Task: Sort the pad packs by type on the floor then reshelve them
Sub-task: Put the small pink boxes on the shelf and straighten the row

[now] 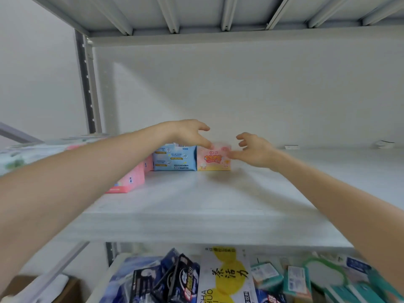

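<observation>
The pink pack, stood between the spread, not yet closed left hand and right hand, is judged light, soft and slick-wrapped, best squeezed gently by its two ends, with the blue pack touching it just outside the left hand.

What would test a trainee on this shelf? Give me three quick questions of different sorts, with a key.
1. True or false: the blue pack stands right of the peach pack.
2. Which pack do the left hand and right hand reach toward? A blue, B peach, C green.
3. Fill in: the black packs lie on the ___ shelf.
Key: 1 false; 2 B; 3 lower.
</observation>
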`<state>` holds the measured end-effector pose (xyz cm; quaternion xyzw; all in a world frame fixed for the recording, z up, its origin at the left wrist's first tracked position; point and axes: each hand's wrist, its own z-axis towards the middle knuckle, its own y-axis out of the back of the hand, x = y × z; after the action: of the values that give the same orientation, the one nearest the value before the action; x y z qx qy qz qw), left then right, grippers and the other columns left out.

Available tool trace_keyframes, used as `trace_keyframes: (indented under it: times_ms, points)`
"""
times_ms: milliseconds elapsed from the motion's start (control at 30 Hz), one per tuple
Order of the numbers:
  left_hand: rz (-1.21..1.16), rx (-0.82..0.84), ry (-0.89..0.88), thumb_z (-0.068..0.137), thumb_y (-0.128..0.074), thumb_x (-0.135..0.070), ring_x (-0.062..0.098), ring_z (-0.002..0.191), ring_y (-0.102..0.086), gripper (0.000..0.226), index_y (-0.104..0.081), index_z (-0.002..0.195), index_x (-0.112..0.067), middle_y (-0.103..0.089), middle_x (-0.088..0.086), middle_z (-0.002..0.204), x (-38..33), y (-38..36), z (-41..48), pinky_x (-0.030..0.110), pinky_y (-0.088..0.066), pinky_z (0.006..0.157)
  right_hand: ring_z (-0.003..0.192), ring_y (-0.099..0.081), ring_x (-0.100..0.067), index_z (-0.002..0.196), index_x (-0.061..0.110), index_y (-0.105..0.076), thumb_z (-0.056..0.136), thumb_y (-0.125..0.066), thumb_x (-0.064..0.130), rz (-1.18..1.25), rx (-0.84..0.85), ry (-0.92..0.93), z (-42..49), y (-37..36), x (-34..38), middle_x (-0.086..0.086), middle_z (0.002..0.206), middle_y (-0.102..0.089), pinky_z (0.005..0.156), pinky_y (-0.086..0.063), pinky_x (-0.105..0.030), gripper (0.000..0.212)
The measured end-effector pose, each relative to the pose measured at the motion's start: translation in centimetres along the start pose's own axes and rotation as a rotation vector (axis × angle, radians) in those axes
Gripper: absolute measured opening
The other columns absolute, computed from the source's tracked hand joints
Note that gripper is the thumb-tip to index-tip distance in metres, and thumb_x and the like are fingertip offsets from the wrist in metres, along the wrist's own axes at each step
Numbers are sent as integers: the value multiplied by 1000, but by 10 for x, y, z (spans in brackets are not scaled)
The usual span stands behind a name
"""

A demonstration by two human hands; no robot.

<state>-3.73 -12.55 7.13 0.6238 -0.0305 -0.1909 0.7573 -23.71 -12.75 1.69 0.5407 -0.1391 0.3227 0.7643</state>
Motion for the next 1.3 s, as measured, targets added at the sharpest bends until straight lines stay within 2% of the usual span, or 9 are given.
trace_keyframes:
  times_ms: [67,167,200,300,433,533,833,1133,1300]
  points:
    - [83,-61,-24,93,-56,-47,20,144,-26,69,-31,150,-19,-26,1,158,-5,-12,-28,31,-22,114,129,-47,-25,146,11,-36,87,-67,38,-46,-37,16,-22,4,3,-11,142,-48,102,-37,-31,71]
    - [128,-128,-15,93,-48,-55,26,137,-36,48,-50,129,-23,-40,9,149,-8,-30,-67,42,-27,113,129,-46,-28,146,11,-35,93,-59,38,-161,-78,58,-57,8,10,-11,143,-48,101,-36,-32,64]
    - [142,-148,-8,93,-46,-57,28,135,-38,52,-52,130,-21,-43,10,146,-8,-37,-80,44,-28,112,128,-46,-29,146,12,-34,94,-56,38,-193,-96,70,-71,8,13,-11,142,-49,100,-37,-35,62]
    - [202,-232,23,95,-37,-60,27,143,-27,62,-39,146,-25,-33,8,154,-7,-57,-109,51,-19,116,124,-49,-32,145,15,-35,96,-48,39,-280,-170,94,-108,2,19,-8,140,-52,101,-39,-44,56]
    - [240,-397,34,95,-34,-60,24,148,-15,66,-33,149,-22,-25,6,159,-18,-80,-156,50,-2,118,121,-51,-31,139,16,-41,97,-42,40,-374,-218,133,-160,-12,23,-9,129,-58,99,-32,-45,49]
    - [246,-476,15,95,-34,-59,24,148,-15,66,-32,149,-22,-26,5,159,-32,-94,-190,49,-1,118,127,-45,-28,142,16,-38,97,-39,42,-422,-243,177,-194,-14,17,-6,135,-54,109,-25,-50,51]
    - [302,-487,44,94,-24,-60,25,150,-9,69,-18,153,-24,-15,7,162,-86,-161,-291,50,1,118,145,-23,-23,148,15,-29,98,-38,41,-547,-276,261,-298,-17,-24,-7,156,-29,115,-10,-56,57]
    - [273,-414,27,93,-47,-51,30,147,-21,68,-31,151,-20,-26,10,159,-142,-286,-389,56,-16,117,147,-21,-23,150,16,-28,97,-41,41,-565,-131,199,-438,-60,-94,-8,159,-23,115,-8,-58,61]
    - [265,-266,29,91,-52,-48,31,146,-24,69,-32,151,-19,-26,12,158,-160,-367,-436,55,-17,117,148,-18,-23,152,16,-23,97,-40,42,-560,-24,70,-515,-95,-143,-6,160,-21,116,-6,-57,63]
